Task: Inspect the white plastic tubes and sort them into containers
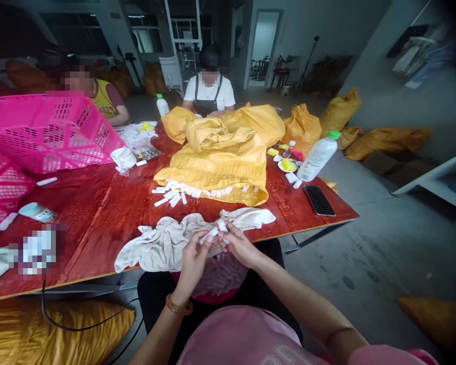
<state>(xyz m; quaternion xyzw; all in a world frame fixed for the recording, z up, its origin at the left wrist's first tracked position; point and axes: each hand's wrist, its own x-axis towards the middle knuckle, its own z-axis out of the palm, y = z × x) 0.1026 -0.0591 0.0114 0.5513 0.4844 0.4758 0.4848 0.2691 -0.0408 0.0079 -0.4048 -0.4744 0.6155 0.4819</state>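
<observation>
My left hand [193, 259] pinches a small white plastic piece [212, 233] between thumb and fingers. Close beside it, my right hand [240, 246] has its fingers closed on another small white piece [222, 226]. Whether the two pieces touch I cannot tell. Below both hands, a pink container [217, 298] in my lap holds a heap of similar white pieces [224, 276]. A crumpled whitish cloth [163, 243] lies along the table edge just beyond my hands. Farther in, white pieces [171, 196] spill from the mouth of a yellow woven sack [220, 170].
On the red table [95, 203], pink crates [61, 132] stand left and a phone [319, 200] lies right, near a white bottle [318, 157]. A small dish [288, 165] holds something yellow. Two people sit across. A cable [72, 329] hangs at lower left.
</observation>
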